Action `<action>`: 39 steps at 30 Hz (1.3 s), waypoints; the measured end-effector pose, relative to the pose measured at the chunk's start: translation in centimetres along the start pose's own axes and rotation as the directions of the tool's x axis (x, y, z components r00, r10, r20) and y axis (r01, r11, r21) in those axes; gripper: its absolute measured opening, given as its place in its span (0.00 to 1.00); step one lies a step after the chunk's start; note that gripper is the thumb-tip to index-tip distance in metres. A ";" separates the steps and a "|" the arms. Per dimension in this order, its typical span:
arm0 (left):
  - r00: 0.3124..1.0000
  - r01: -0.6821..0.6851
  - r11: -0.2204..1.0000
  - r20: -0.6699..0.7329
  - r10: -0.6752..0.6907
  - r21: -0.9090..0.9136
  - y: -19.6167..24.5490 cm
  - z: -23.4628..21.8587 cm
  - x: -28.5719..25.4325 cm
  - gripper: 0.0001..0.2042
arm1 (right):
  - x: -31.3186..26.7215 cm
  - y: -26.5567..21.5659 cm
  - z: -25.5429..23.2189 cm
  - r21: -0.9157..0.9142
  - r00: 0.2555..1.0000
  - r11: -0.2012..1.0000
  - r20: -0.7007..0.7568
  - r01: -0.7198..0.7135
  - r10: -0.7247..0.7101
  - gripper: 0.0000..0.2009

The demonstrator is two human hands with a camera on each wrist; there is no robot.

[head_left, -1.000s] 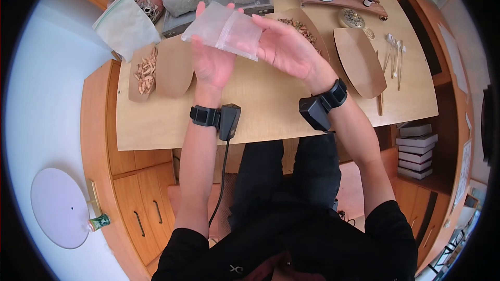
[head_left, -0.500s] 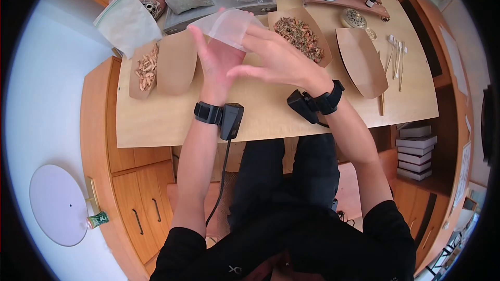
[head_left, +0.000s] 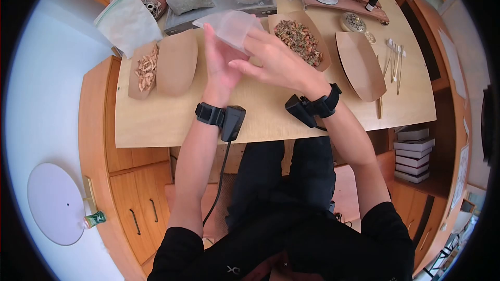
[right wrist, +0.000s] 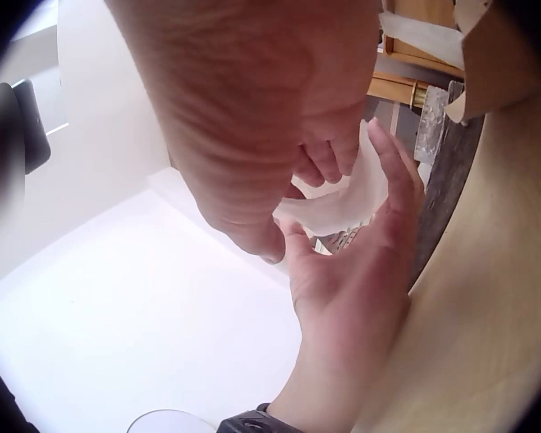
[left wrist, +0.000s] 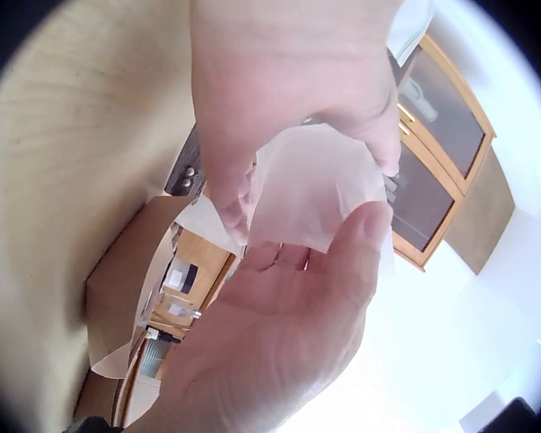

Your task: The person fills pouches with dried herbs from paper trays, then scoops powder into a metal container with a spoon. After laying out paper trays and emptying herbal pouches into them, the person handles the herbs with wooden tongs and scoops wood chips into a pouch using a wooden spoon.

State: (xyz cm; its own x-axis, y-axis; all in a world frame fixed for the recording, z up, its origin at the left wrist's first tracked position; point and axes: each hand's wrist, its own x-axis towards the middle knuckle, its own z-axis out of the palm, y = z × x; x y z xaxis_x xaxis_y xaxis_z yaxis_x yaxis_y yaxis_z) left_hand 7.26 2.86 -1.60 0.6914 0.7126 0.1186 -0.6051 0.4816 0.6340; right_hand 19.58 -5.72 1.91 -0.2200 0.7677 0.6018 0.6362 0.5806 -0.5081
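Note:
A thin translucent white mesh pouch (head_left: 232, 28) is held up over the table's far middle. My left hand (head_left: 221, 62) holds it from the left, thumb on the near side and fingertips behind; in the left wrist view the pouch (left wrist: 302, 189) spans between that thumb and the fingers. From the right comes my right hand (head_left: 276, 57), its fingers reaching into the pouch's mouth and its thumb standing away below. In the right wrist view, the right fingers (right wrist: 325, 162) overlap the pouch (right wrist: 343, 203), with the fingertips partly hidden by it.
Right of the hands lies a paper tray (head_left: 327, 65) of dried flower mix (head_left: 299, 41), beside a bare paper tray (head_left: 362, 67). On the left are dried slices (head_left: 147, 67) in one tray, another tray (head_left: 177, 67), and a white zip bag (head_left: 127, 26). Small tools (head_left: 398, 62) lie far right.
The right hand has turned from gripping the pouch's right edge to palm down, its fingers now inside the mouth. The left hand has shifted slightly right with the pouch.

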 end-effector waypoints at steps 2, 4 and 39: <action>0.990 -0.080 0.991 -0.106 0.091 0.105 0.1 -0.6 0.1 0.41 | 0.0 -0.4 -0.1 0.038 0.999 0.999 -0.038 -0.030 0.031 0.22; 0.990 -0.085 0.994 -0.110 0.092 0.067 0.2 -1.0 0.1 0.41 | -0.1 -0.4 -0.1 0.069 0.995 0.996 -0.079 -0.054 0.060 0.22; 0.990 -0.124 0.941 0.021 0.137 -0.314 1.1 -1.0 0.2 0.39 | -0.5 -6.2 -5.2 -0.141 0.938 0.931 -0.145 -0.335 0.316 0.13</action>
State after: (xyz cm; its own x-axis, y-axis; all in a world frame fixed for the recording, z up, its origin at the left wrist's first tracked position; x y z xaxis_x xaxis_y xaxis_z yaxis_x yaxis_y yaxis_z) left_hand 6.31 4.05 -1.65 0.6101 0.7611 0.2202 -0.7789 0.5254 0.3424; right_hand 19.56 -11.12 7.94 0.1013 0.8640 0.4931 0.7709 0.2451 -0.5879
